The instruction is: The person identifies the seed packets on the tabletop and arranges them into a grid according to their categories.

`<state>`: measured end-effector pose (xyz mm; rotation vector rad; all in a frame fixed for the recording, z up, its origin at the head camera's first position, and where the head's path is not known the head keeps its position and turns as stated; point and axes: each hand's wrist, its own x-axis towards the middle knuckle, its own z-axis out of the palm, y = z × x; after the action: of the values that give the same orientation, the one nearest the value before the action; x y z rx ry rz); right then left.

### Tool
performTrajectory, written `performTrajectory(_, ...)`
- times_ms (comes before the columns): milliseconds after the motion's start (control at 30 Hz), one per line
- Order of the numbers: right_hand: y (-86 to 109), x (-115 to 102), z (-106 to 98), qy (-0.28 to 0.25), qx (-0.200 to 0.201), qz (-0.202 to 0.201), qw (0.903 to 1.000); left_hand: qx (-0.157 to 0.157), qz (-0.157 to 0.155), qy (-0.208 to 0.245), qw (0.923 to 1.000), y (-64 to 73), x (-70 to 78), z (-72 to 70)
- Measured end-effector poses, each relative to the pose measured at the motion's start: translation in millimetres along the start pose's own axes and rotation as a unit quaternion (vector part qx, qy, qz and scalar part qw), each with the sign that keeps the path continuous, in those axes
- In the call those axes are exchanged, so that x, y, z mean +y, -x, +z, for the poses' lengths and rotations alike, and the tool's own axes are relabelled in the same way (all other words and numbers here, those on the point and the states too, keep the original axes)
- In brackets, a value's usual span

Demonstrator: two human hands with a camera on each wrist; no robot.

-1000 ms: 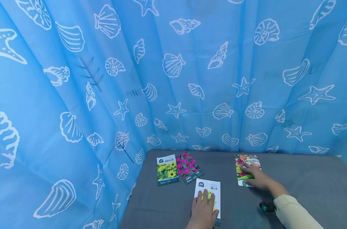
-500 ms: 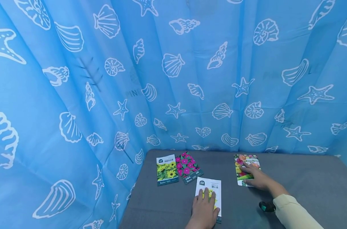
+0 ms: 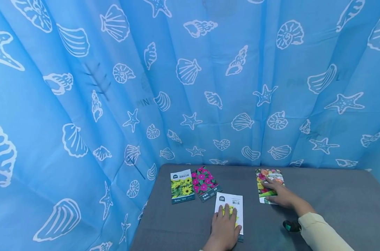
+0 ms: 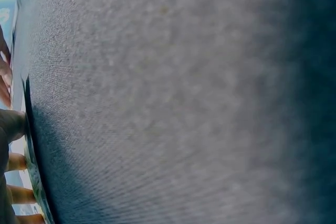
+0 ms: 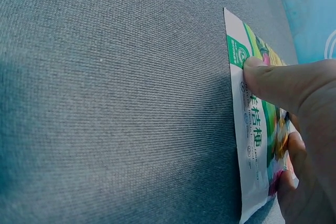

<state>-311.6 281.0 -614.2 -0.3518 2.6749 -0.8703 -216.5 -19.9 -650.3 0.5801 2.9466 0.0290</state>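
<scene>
In the head view my left hand [image 3: 222, 228] lies with fingers extended on a white seed packet [image 3: 230, 198] with yellow flowers, covering much of its picture. The left wrist view catches only fingertips on the packet's edge [image 4: 32, 169] at the far left. Farther right, my right hand [image 3: 282, 196] rests on a seed packet [image 3: 272, 173] printed with mixed colourful flowers. Its thumb [image 5: 260, 74] touches the white lower part of that packet in the right wrist view, and the other fingers are spread over the flower picture.
A yellow sunflower seed packet [image 3: 181, 188] and a pink-flowered one [image 3: 205, 183] lie side by side at the back left of the grey table [image 3: 174, 226]. By the right cuff is a small black item [image 3: 291, 226]. A blue shell-print curtain [image 3: 208, 104] hangs behind.
My left hand and the white packet under it have slid slightly away from me and to the right, close to the pink-flowered packet. The right hand stays on its packet.
</scene>
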Motion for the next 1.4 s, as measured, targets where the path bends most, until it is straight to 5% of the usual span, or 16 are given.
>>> performTrajectory(867, -0.8, -1, 3, -0.002, 0.011, 0.021, 0.9997, -0.046, -0.024, 0.010, 0.9986, -26.8, 9.9, -5.4)
performTrajectory(1400, -2.5, 1, 5, -0.004, 0.011, 0.026, 0.9996, -0.031, -0.020, 0.004, 0.9993, -35.3, 14.3, -6.7)
